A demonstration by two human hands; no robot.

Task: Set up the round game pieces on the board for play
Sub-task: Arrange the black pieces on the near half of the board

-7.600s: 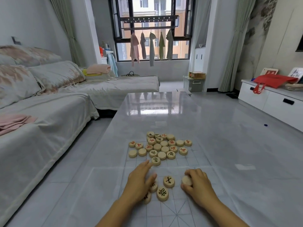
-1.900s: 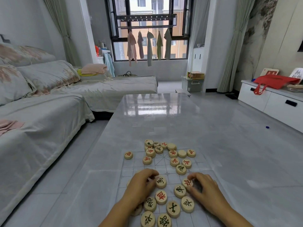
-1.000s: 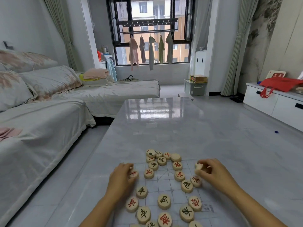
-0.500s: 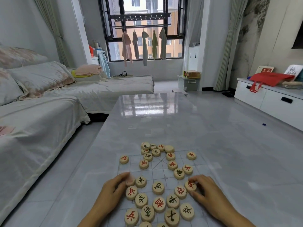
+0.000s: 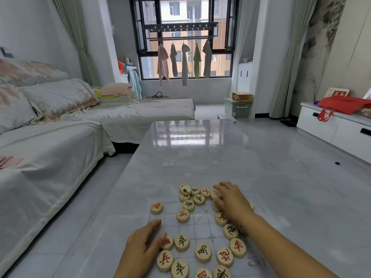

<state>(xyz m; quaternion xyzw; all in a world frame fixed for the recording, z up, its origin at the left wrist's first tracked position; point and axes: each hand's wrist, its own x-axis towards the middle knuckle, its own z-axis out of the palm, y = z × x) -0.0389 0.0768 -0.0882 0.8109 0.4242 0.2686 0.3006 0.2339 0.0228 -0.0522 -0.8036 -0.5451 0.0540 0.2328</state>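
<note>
A clear gridded board (image 5: 200, 223) lies on the glossy grey table (image 5: 200, 153). Several round wooden pieces with red or black characters are scattered on it: a far cluster (image 5: 192, 194), a lone red-marked piece (image 5: 157, 207) at the left edge, and a near group (image 5: 202, 252). My left hand (image 5: 142, 247) rests flat at the board's near left, thumb touching a red-marked piece (image 5: 168, 243). My right hand (image 5: 230, 203) reaches over the far right of the board, fingers curled round a pale piece (image 5: 215, 195); it hides pieces beneath it.
A covered sofa (image 5: 50, 157) runs along the table's left side. A white cabinet (image 5: 341, 133) with a red bag (image 5: 345, 105) stands at the right. The table's far half (image 5: 200, 137) is bare.
My right hand has moved from the near right pieces out to the far cluster. My left hand stayed at the near left pieces. The camera tilted slightly.
</note>
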